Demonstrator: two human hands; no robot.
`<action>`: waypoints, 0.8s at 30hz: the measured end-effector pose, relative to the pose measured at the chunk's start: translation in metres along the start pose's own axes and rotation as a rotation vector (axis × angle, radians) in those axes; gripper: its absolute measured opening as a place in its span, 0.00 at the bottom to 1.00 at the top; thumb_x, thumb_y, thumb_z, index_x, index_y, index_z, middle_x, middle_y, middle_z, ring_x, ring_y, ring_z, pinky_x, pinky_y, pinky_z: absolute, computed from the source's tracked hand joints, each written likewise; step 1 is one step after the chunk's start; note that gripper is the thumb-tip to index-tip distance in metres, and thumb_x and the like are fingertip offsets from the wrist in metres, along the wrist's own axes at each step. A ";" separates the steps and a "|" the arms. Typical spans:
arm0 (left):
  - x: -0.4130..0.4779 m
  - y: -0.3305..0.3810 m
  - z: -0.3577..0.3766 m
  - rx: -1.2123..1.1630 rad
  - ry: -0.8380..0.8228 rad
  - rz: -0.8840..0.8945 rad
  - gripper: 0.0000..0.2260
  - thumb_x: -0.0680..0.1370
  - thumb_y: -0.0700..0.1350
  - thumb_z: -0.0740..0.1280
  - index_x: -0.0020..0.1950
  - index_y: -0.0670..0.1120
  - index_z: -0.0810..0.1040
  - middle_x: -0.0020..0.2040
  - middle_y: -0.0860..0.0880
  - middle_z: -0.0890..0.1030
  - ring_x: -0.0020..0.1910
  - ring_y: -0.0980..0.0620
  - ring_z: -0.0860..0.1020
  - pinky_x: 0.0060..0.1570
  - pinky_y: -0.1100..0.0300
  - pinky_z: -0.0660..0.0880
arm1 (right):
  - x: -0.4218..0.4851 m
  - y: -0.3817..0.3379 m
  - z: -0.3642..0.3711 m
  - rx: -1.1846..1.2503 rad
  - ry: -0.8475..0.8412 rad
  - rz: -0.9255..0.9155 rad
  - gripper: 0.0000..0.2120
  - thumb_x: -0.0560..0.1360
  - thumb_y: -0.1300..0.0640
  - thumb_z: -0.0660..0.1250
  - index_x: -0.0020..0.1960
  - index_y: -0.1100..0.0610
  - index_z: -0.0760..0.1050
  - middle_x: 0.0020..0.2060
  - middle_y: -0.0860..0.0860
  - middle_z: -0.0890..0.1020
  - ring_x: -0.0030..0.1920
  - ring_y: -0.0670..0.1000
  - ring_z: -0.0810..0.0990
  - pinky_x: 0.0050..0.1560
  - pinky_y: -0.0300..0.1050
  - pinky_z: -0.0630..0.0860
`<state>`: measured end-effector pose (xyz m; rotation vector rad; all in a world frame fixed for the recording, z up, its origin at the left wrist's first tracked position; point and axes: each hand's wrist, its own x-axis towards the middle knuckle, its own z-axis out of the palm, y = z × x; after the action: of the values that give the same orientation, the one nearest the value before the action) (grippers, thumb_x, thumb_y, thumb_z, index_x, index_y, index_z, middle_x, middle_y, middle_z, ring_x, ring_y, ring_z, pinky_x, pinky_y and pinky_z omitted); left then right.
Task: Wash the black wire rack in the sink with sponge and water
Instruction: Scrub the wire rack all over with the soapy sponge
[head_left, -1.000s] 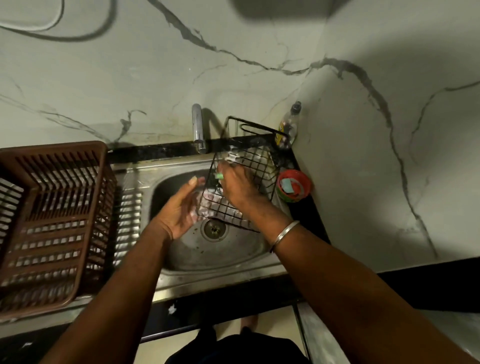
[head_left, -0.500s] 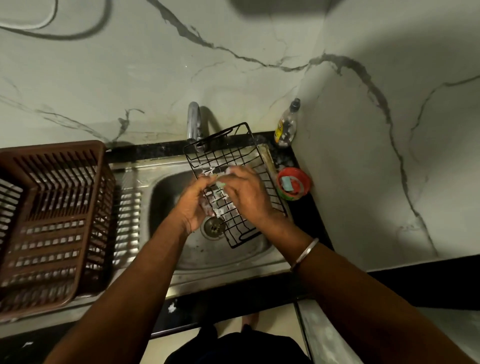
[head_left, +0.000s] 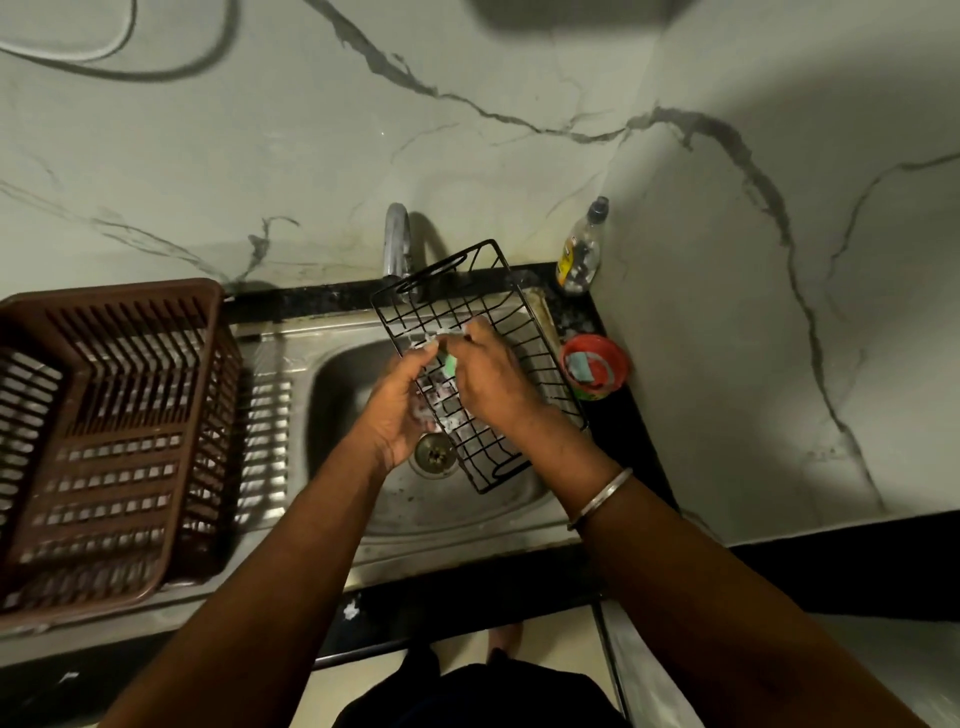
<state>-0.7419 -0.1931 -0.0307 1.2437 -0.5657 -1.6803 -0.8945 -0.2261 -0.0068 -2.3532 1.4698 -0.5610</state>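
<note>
**Scrubbing the rack in the sink**

Nearest is the dark counter (head_left: 467, 592) edge. Two bare arms reach over it, and the right wrist wears a silver bangle (head_left: 600, 499). Past that is the steel sink (head_left: 337, 395), with a round drain (head_left: 435, 454) at the bottom of its bowl. The black rack (head_left: 524, 332) leans in the bowl, tilted. Its near end sits low just right of the drain, and its far end sticks up by the tap (head_left: 397, 239).

The left hand (head_left: 400, 410) is at the rack's left side, its grip curled round the wires there. The right hand (head_left: 493, 384) lies on top of the rack, just beside the left hand. Its grip holds a green sponge (head_left: 449, 365) against the wires, and only a small bit of the sponge shows. White foam sits on the wires near the fingers.

On the left, a brown basket (head_left: 104, 441) stands on the sink's ribbed side. On the right, just beside the rack, is a red tub (head_left: 595, 366). In the far right corner a bottle (head_left: 581, 254) stands by the marble wall (head_left: 260, 130).
</note>
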 end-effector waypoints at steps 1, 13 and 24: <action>0.000 -0.001 -0.001 0.002 0.000 0.001 0.33 0.69 0.67 0.80 0.69 0.51 0.81 0.72 0.40 0.79 0.60 0.40 0.74 0.54 0.40 0.69 | 0.003 -0.002 -0.003 -0.007 -0.028 0.008 0.23 0.78 0.65 0.71 0.72 0.52 0.75 0.63 0.54 0.70 0.52 0.48 0.73 0.47 0.39 0.74; -0.001 0.005 -0.003 0.011 0.002 0.030 0.32 0.71 0.66 0.79 0.66 0.47 0.83 0.61 0.42 0.83 0.52 0.41 0.73 0.43 0.51 0.71 | 0.011 -0.013 -0.017 0.732 -0.033 0.338 0.18 0.81 0.65 0.68 0.69 0.54 0.80 0.57 0.51 0.84 0.40 0.43 0.83 0.35 0.35 0.79; -0.007 0.002 0.004 0.015 0.007 -0.012 0.31 0.69 0.66 0.80 0.65 0.50 0.83 0.59 0.43 0.83 0.47 0.44 0.75 0.41 0.51 0.70 | 0.017 -0.007 0.001 0.126 0.221 0.342 0.10 0.80 0.56 0.72 0.61 0.56 0.80 0.51 0.52 0.83 0.49 0.51 0.79 0.45 0.50 0.81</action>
<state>-0.7441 -0.1882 -0.0246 1.2655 -0.5692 -1.6835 -0.8822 -0.2382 -0.0017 -1.9351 1.8243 -0.8121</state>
